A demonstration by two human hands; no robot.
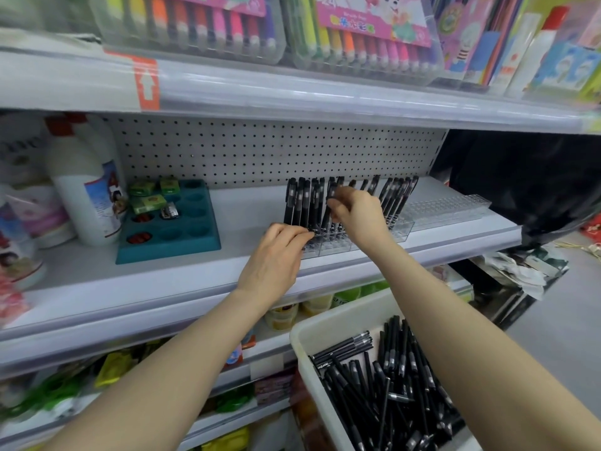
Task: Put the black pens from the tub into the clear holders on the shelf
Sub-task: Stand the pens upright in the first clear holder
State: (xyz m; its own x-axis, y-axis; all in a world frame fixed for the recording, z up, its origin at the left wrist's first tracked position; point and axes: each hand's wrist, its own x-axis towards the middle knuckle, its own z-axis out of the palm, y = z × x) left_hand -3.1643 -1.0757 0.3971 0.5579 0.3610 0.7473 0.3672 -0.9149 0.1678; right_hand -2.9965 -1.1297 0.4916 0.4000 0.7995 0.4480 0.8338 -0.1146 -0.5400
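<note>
Right, both arms are up at the middle shelf. My right hand is closed on a black pen, thumb and fingertips pinching it near the cap end. The pen stands upright, in among the row already standing in the clear holder. Those standing pens are capped ends up, leaning a little, packed along the left and middle of the holder, with a few more just to the right of my wrist.

My left hand is down at the holder's front left corner, fingers curled, tips right at the feet of the pens. Whether it's pinching the holder's edge or a pen, I can't tell; the thumb is hidden.

Farther right on the same shelf lies a second clear holder, just beside the first. Below my right forearm sits the white tub, with a loose heap of pens lying crisscross inside.

Left of the holder there's a teal tray with small green boxes in it, then a white bottle. Behind it all runs the pegboard, and the shelf above carries boxed marker sets.
</note>
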